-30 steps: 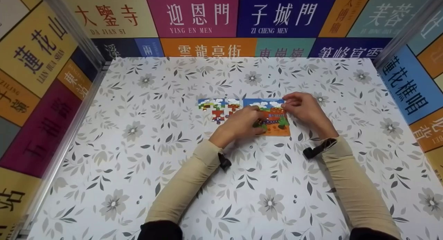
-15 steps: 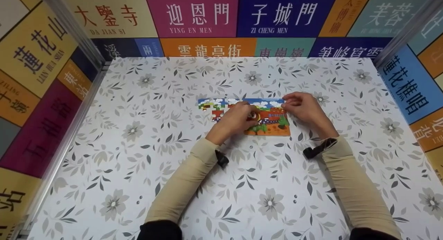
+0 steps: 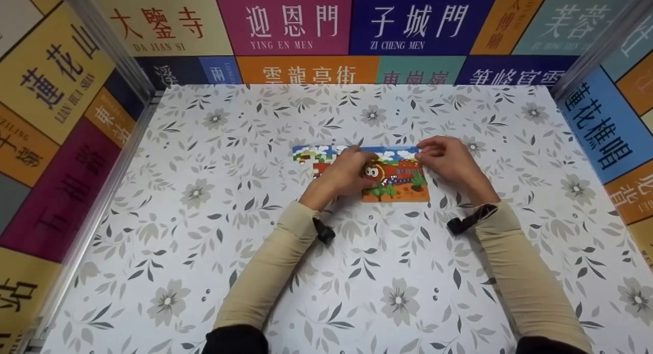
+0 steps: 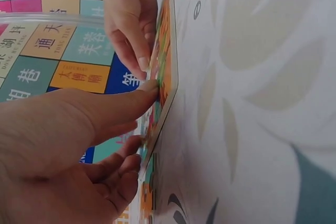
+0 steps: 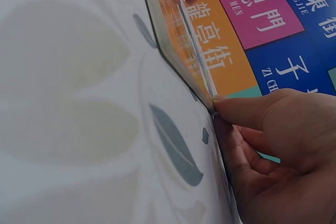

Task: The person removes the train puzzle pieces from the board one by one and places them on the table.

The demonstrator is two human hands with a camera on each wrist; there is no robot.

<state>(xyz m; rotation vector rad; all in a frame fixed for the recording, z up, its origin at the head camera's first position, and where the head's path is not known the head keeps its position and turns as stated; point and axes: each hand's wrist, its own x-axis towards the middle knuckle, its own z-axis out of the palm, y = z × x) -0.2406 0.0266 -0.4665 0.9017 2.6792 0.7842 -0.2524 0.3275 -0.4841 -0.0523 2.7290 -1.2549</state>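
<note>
A cartoon jigsaw puzzle (image 3: 398, 193) with blue sky, red shapes and orange ground lies flat on the table. My left hand (image 3: 339, 173) reaches over its left side and holds it there, thumb on the picture; what lies under the palm is hidden. In the left wrist view the left thumb (image 4: 136, 100) touches the face of the puzzle (image 4: 169, 51), and the bent fingers sit by its far side. My right hand (image 3: 446, 157) pinches the upper right corner. That corner meets the thumb tip of the right hand (image 5: 294, 140) in the right wrist view.
Joined puzzle pieces (image 3: 312, 152) with a ragged lower edge lie left of the puzzle, partly behind my left hand. A white floral cloth (image 3: 245, 272) covers the table. Panels with Chinese lettering (image 3: 291, 22) stand along the back and sides.
My left hand has slid left from the middle of the puzzle to its left side, uncovering the round cartoon face. The puzzle has shifted very slightly right. My right hand stays at the corner.
</note>
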